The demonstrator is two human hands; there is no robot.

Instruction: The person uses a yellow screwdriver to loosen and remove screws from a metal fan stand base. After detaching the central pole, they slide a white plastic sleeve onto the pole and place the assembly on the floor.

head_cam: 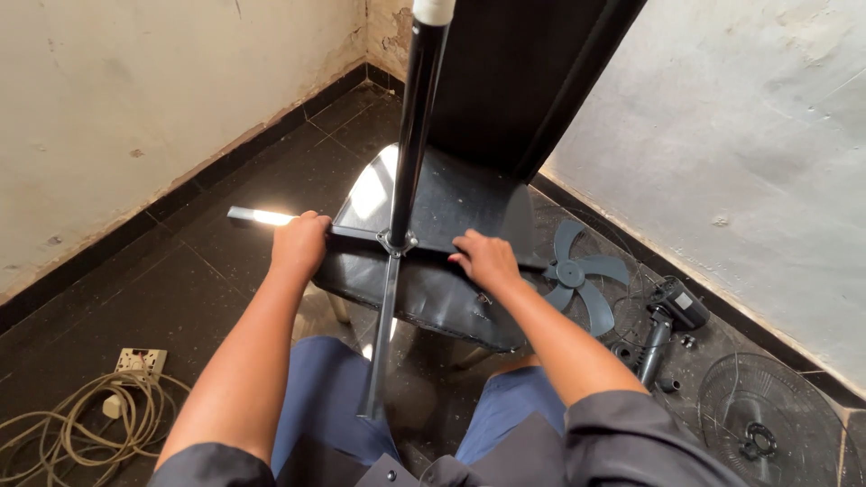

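A black cross-shaped fan stand base (383, 298) lies on the seat of a black chair (460, 203), with its black pole (413, 117) rising toward the camera and ending in a white tip. My left hand (299, 243) grips the left arm of the cross base. My right hand (487, 260) presses on the right arm of the base, fingers curled over it. One arm of the base reaches toward my lap between my knees.
A grey fan blade (577, 275) rests in a wire guard on the dark tiled floor at right. Beside it lie a black fan motor housing (672, 311) and another wire guard (767, 424). A coiled beige cable with a socket (135, 362) lies at lower left.
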